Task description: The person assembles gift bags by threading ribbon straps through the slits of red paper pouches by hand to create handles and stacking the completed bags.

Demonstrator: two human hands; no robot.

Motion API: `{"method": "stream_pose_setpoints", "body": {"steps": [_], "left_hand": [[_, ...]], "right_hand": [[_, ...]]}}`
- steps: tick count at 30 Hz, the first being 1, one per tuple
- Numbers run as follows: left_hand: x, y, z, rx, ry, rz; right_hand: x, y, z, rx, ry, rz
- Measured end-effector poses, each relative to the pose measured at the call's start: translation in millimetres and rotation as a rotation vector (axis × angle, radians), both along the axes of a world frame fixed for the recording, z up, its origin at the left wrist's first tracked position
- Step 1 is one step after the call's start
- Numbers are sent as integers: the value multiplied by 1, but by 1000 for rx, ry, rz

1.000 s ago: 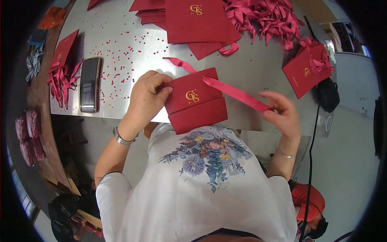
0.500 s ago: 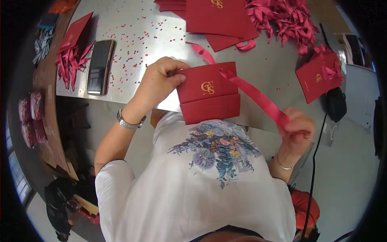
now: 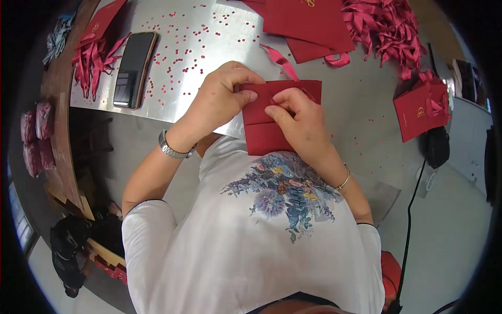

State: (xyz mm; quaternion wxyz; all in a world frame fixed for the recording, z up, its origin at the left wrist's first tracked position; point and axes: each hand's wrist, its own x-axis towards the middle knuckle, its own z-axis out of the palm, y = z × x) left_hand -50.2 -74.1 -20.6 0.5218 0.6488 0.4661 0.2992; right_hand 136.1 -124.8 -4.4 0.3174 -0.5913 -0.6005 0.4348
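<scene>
A: Shiny metal table (image 3: 209, 47), scattered with tiny red punch dots. What do the hands have?

B: Both meet on one dark red paper pouch (image 3: 264, 131) at the table's near edge. The left hand (image 3: 219, 99) pinches its top corner; the right hand (image 3: 298, 118) presses fingertips where a red ribbon (image 3: 280, 60) enters.

A: Risks?

B: Tugging hard might tear the paper, I'd judge.

A: Counts?

B: One phone (image 3: 133, 68), one ribboned pouch (image 3: 421, 110) right, one loose ribbon heap (image 3: 389, 26).

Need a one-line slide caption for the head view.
Both hands, left and right, pinch a red paper bag at the metal table edge.
</scene>
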Motion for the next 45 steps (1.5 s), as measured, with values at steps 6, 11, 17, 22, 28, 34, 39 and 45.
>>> {"method": "stream_pose_setpoints", "body": {"steps": [6,11,17,22,28,34,39,45], "left_hand": [[-1,8,3,-146,155,-95],[-1,8,7,-88,197,-178],[0,0,2,-80,90,-105],[1,-4,-4,8,69,-71],[2,-10,-1,214,162,-83],[6,-15,4,271,189,-74],[7,-17,2,115,204,-56],[2,-18,6,249,176,-68]], "right_hand": [[-4,-2,-7,200,-111,-12],[-6,2,-9,218,-149,17],[0,13,-4,41,-178,131],[-1,19,3,-4,-206,164],[-3,31,7,-233,-152,172],[-10,27,13,-7,-436,208],[-19,18,7,281,-675,263],[-17,15,-4,297,-528,175]]}}
